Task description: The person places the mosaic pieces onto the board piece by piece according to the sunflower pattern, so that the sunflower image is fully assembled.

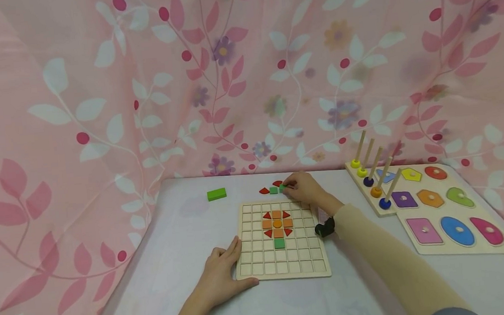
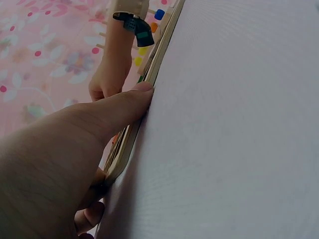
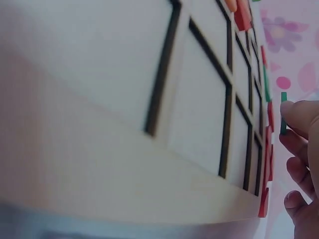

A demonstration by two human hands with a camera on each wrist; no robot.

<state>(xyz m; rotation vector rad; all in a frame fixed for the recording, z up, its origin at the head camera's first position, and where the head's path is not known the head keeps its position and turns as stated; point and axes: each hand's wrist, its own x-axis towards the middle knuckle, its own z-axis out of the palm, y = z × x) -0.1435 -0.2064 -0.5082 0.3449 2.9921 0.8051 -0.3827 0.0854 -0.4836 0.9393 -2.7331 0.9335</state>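
The right hand (image 1: 303, 189) pinches a green square tile (image 1: 282, 188) beyond the board's far edge; in the right wrist view the thin green tile (image 3: 283, 113) stands on edge between thumb and finger. The left hand (image 1: 219, 275) rests at the near left corner of the wooden grid board (image 1: 262, 271), its thumb along the near edge, as the left wrist view also shows with the thumb on the board's side (image 2: 130, 144). On the board, orange squares (image 1: 276, 214) surround an orange round piece (image 1: 277, 224), with red pieces (image 1: 288, 232) at the corners and one green square (image 1: 279, 243) below.
Behind the board lie another green square (image 1: 273, 190) and red pieces (image 1: 264, 191). A green block (image 1: 217, 194) is at the back left. To the right stand a peg rack (image 1: 384, 211) with coloured beads and a shape puzzle board (image 1: 460, 249). A floral curtain (image 1: 245, 78) hangs behind.
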